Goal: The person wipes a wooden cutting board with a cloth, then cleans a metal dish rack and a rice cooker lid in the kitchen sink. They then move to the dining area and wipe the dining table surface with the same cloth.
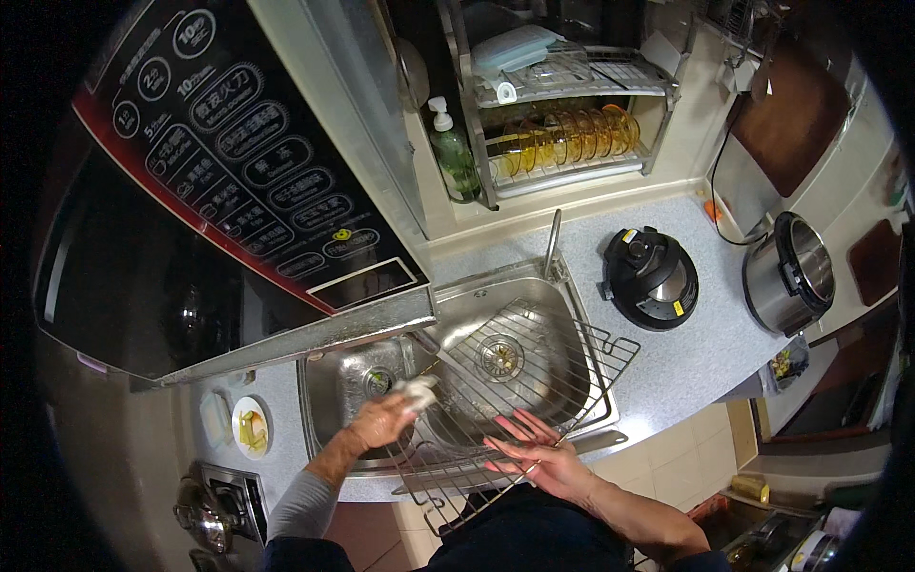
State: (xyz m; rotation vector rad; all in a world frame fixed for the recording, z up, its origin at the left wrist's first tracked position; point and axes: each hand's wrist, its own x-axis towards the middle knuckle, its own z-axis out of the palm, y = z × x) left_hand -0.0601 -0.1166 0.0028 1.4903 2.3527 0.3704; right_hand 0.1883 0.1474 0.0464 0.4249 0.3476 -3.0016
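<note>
A metal wire rack [602, 393] lies aslant over the stainless steel double sink [565, 300], its near end jutting past the counter's front edge. My right hand [540, 454] supports the rack's right side from below, palm up, fingers spread behind the wires. In my left hand [382, 422] is a bunched white cloth [418, 393], near the rack's left side; whether it touches the wires cannot be told. Beneath the rack, bits of food sit in the right basin's drain strainer [500, 359]. Green scraps lie at the left basin's drain [379, 380].
A microwave oven [236, 179] juts in above left. Behind the sink stand a soap pump bottle [456, 161] and a dish rack [572, 182] with amber glass plates. Rightward are a pressure cooker lid [650, 279] and its pot [790, 286]. A food plate [250, 429] sits left.
</note>
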